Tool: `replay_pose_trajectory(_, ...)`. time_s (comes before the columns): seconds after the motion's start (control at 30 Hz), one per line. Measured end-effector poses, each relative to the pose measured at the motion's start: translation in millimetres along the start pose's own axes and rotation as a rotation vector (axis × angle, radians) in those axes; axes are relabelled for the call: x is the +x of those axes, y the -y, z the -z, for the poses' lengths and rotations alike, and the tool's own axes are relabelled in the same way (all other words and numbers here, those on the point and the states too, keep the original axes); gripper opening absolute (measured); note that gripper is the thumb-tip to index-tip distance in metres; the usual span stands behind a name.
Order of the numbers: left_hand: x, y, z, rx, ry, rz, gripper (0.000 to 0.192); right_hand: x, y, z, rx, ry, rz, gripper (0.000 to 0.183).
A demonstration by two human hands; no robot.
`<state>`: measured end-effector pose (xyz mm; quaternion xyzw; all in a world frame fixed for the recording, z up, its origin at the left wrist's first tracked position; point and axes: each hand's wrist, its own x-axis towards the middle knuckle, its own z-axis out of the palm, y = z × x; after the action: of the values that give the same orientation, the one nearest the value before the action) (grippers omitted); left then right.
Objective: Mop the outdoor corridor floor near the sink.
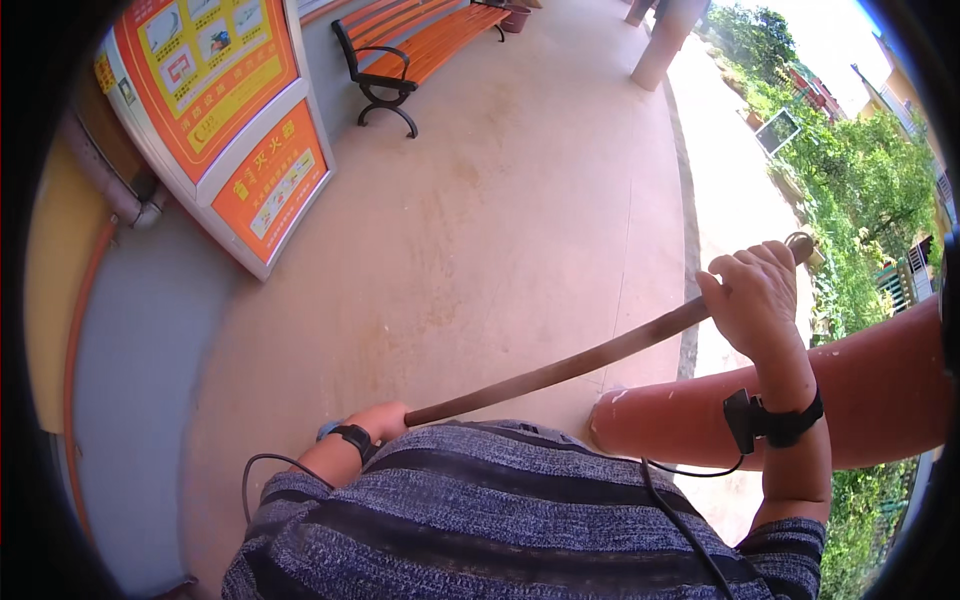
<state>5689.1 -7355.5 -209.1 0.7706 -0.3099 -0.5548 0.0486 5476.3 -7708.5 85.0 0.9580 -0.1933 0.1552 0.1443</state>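
Observation:
A long brown pole [559,370], perhaps a broom or mop handle, runs slantwise across the front of my body. My right hand [757,296] is wrapped around it close to its raised end, where a small loop [799,238] shows. Low at my waist on the left, my left hand [386,420] grips the pole's other visible part. Whatever lies beyond that hand is hidden by the hand and my striped shirt [487,510]. Each wrist wears a black strapped device, and cables trail from them.
A red cabinet [262,157] with printed panels stands against the left wall [150,330]. Farther off are a slatted bench [427,56] and a bucket [516,18]. A reddish pillar [862,390] rises close on my right. Plants [862,180] line the outer side beyond the floor's edge [686,225].

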Motion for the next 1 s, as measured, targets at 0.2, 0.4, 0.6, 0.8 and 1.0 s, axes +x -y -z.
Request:
replay_pose_trajectory(0.2,76.5,-25.7,66.2,0.141,-0.067,0.177,0.033,22.2,-107.4,-90.4,0.080,-0.202,-0.086,0.008)
replay_pose_trajectory(0.4,154.8,-109.5,175.9,-0.022,-0.172,0.197,0.037,132.7,-217.3,-201.8,0.206,-0.340,-0.112,0.022)
replay_pose_trajectory(0.6,216.8,-173.7,285.6,-0.019,-0.145,0.236,0.038,255.6,-315.2,-268.2,0.404,0.036,-0.257,0.023)
replay_pose_trajectory(0.8,326.6,-232.3,389.1,-0.046,-0.112,0.219,0.039,368.9,-385.5,-369.2,0.343,0.300,-0.534,0.020)
replay_pose_trajectory(1.0,441.2,-320.7,487.0,-0.028,-0.027,0.126,0.040,443.0,-462.9,-438.9,0.203,-0.408,-0.657,0.047)
